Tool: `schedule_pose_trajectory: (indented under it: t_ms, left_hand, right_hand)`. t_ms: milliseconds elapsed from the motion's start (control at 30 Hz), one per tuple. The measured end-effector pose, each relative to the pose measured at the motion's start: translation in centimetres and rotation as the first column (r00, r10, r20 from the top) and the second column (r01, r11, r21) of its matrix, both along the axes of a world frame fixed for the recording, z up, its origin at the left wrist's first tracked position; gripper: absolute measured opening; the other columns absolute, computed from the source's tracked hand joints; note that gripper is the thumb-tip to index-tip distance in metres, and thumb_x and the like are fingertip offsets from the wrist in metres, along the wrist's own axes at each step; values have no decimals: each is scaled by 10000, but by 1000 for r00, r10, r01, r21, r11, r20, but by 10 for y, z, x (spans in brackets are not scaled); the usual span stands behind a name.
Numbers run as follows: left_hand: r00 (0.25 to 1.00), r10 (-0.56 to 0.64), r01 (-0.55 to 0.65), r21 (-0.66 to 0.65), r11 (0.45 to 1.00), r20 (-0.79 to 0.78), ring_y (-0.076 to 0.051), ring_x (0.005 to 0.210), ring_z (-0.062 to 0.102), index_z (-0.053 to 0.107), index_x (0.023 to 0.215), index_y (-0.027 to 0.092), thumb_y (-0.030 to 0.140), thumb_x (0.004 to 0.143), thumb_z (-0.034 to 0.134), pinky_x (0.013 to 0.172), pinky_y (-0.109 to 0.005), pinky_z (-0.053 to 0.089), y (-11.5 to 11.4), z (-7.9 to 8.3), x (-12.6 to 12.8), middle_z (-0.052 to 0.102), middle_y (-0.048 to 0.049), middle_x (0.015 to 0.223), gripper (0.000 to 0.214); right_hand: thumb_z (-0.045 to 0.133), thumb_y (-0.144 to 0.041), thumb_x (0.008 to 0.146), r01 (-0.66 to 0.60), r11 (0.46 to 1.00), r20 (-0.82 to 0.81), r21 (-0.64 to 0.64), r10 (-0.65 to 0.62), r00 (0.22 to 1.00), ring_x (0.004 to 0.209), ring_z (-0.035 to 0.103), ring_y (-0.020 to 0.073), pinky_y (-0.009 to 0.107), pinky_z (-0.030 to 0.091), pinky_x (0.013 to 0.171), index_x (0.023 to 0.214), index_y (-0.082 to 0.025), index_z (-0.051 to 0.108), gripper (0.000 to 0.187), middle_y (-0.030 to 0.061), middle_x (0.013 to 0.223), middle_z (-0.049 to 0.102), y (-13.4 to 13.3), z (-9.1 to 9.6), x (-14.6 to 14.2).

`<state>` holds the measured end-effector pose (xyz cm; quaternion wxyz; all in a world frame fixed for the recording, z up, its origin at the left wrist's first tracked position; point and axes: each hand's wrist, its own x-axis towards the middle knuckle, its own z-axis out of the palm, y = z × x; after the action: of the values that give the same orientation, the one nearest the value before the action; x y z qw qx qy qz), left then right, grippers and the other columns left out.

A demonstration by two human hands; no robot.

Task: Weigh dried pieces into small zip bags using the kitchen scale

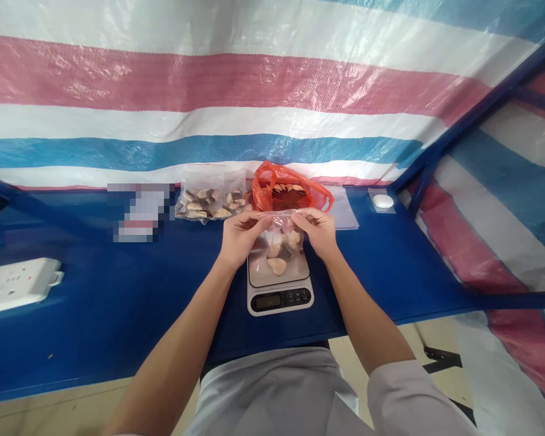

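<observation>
A clear plastic bag with several pale and dark dried slices inside is over the plate of a white kitchen scale. My left hand pinches the bag's top edge at its left corner. At the right corner my right hand pinches the same edge, so the top is stretched between them. Whether the bag's bottom rests on the scale plate I cannot tell. Just behind my hands lies an open red plastic bag holding more such slices. The scale's display looks dark, with no readable figures.
Filled clear bags lie behind my left hand on the blue table. White sheets lie by the red bag. A small white round object sits farther right. A white power strip is at the left. Striped sheeting closes the back.
</observation>
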<state>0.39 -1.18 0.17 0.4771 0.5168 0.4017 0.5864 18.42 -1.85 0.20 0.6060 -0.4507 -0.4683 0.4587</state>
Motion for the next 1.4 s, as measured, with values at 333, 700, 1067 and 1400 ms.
schedule_pose_trajectory:
  t_ms: [333, 700, 1067, 1400]
  left_hand:
    - [999, -36, 37, 2, 999, -28, -168, 645, 683, 815, 785, 201, 395, 686, 870, 719, -315, 569, -2, 3, 1, 766, -30, 716, 225]
    - [989, 9, -4, 30, 1000, -150, -167, 667, 688, 828, 794, 202, 403, 726, 839, 689, -276, 551, 3, -2, -2, 779, -34, 741, 213]
    - [988, 26, -19, 47, 999, -154, -188, 700, 702, 813, 782, 178, 460, 669, 858, 718, -306, 565, 5, -3, -3, 786, -52, 771, 307]
    - [959, -52, 79, 86, 993, -277, -201, 731, 703, 811, 818, 160, 501, 701, 823, 721, -305, 558, 6, 3, 0, 795, -74, 818, 360]
  right_hand:
    - [831, -555, 663, -14, 1000, 21, 26, 13, 1000, 615, 671, 158, 307, 571, 625, 763, -242, 746, 339, -6, 669, 731, -3, -4, 1]
    - [836, -485, 672, -8, 1000, 71, 29, 6, 997, 662, 685, 176, 333, 574, 684, 767, -235, 756, 279, 2, 723, 747, 1, -5, 1]
    - [804, -547, 714, -72, 996, 103, 55, 66, 992, 707, 703, 168, 306, 575, 723, 835, -227, 749, 347, 6, 772, 758, 6, -18, 2]
    - [800, -503, 709, -42, 996, 107, 84, 33, 994, 711, 700, 179, 323, 582, 719, 802, -205, 747, 317, 16, 769, 755, 8, -19, -1]
